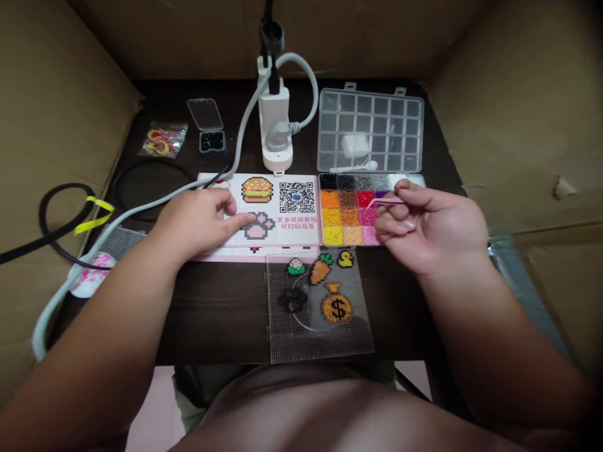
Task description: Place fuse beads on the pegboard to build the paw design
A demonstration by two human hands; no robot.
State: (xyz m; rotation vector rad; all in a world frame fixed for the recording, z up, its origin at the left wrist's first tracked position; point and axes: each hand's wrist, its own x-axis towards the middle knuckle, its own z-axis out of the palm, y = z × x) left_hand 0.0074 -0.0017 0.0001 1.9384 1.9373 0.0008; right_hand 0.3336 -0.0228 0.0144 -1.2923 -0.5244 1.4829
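My left hand (200, 220) lies on the printed pattern sheet (296, 235), thumb stretched to the paw picture and fingers loosely bent, with nothing visible in it. In my right hand (424, 223) are pink tweezers (384, 201), pinched between thumb and fingers. Their tip is over the red compartment of the bead box (332, 216), which holds small beads sorted by colour; my fingers hide its right part. Nearer me lies a clear pegboard (320, 342). On it are bead figures: a carrot (320, 271), a yellow duck (345, 258), a money bag (337, 307), a green-and-white piece (296, 267) and a black paw shape (293, 300).
The box's clear lid (370, 125) stands open behind, with a white spoon (355, 167) by it. A white power strip (276, 125) and its cable (242, 135) cross the back and left. A small box of black beads (211, 142) and a bag (164, 139) sit back left. Cardboard walls surround the table.
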